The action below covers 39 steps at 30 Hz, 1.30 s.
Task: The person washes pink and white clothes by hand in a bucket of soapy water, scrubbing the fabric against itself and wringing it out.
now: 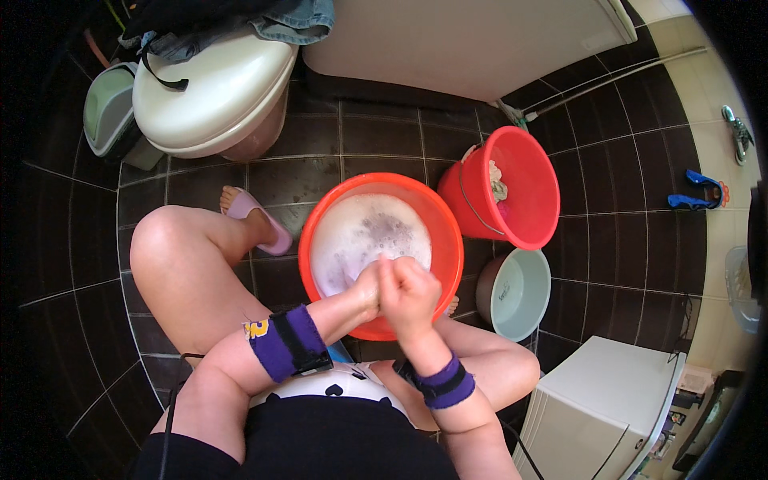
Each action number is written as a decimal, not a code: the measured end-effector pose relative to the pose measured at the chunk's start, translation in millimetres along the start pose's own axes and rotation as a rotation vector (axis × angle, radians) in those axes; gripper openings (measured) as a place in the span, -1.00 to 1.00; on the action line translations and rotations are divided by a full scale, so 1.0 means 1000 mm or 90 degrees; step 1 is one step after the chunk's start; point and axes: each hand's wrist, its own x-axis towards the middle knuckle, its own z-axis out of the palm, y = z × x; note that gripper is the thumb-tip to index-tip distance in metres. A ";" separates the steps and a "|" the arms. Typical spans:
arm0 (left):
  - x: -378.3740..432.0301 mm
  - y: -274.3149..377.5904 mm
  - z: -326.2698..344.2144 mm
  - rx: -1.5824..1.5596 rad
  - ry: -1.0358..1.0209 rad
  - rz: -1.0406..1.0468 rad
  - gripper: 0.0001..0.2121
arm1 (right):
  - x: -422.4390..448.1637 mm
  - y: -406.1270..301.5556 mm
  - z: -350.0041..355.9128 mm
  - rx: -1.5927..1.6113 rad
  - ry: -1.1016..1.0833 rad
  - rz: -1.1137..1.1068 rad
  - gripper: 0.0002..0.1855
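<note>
A round orange-red plastic basin stands on the tiled floor between my knees. White suds cover the water in it, with a darker patch in the middle. My left hand and my right hand press together over the basin's near side. The right fingers are curled in; the left fingers are mostly hidden behind them. A pale lavender patch, perhaps wet cloth, shows in the suds beside my left hand. Whether anything is gripped between the hands is hidden.
Right of the basin, a red bucket leans with some cloth inside. A pale green basin is tipped behind it. A toilet with clothes on top stands far left. A white cabinet is at the near right.
</note>
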 end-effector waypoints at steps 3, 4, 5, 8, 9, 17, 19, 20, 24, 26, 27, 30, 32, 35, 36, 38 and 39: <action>0.005 0.011 -0.001 0.000 -0.260 0.050 -0.81 | -0.002 0.010 0.003 0.004 0.010 -0.069 -0.68; -0.004 0.013 0.028 0.082 -0.040 0.023 -0.81 | -0.001 0.027 0.005 0.004 0.023 -0.078 -0.68; -0.007 0.011 0.038 0.109 0.038 0.009 -0.81 | 0.003 0.045 0.003 -0.017 0.035 0.033 -0.68; -0.014 0.008 0.037 0.208 0.149 0.071 -0.81 | 0.002 0.031 0.004 -0.021 0.021 0.086 -0.68; -0.010 0.005 0.023 0.072 0.017 0.082 -0.81 | 0.000 0.010 0.002 -0.003 0.014 0.027 -0.68; -0.014 0.007 0.044 0.245 0.211 0.038 -0.81 | 0.006 0.035 0.004 -0.009 0.046 0.063 -0.65; -0.014 0.006 0.034 0.245 0.245 0.090 -0.81 | 0.002 0.007 0.005 0.023 0.021 -0.025 -0.65; 0.001 0.000 -0.005 0.036 -0.038 0.084 -0.82 | 0.000 -0.015 0.002 0.044 -0.003 -0.076 -0.65; -0.008 0.005 0.040 0.025 0.125 0.021 -0.81 | 0.005 0.042 0.003 -0.006 0.036 0.077 -0.61; -0.010 0.005 0.048 0.129 0.178 -0.005 -0.81 | 0.004 0.050 0.000 -0.005 0.042 0.107 -0.58; -0.012 0.007 0.049 0.178 0.210 -0.017 -0.80 | 0.004 0.032 -0.006 -0.016 0.033 0.090 -0.58; -0.004 0.009 0.011 -0.139 -0.143 0.016 -0.81 | 0.012 -0.032 -0.030 -0.017 -0.027 -0.072 -0.86; -0.001 0.009 0.024 -0.050 -0.052 -0.042 -0.81 | 0.009 0.015 -0.011 -0.018 0.014 -0.006 -0.73; -0.006 0.002 0.039 0.138 0.144 -0.011 -0.80 | 0.008 0.052 0.001 0.021 0.043 0.153 -0.59; -0.010 0.004 0.042 0.190 0.188 0.033 -0.80 | 0.006 0.037 0.001 0.005 0.019 0.107 -0.59; -0.005 -0.003 0.018 0.149 0.104 0.129 -0.80 | 0.003 0.021 0.005 0.030 0.010 0.032 -0.59; -0.006 -0.003 0.019 0.124 0.055 0.168 -0.80 | 0.001 0.014 0.004 0.038 0.008 -0.003 -0.60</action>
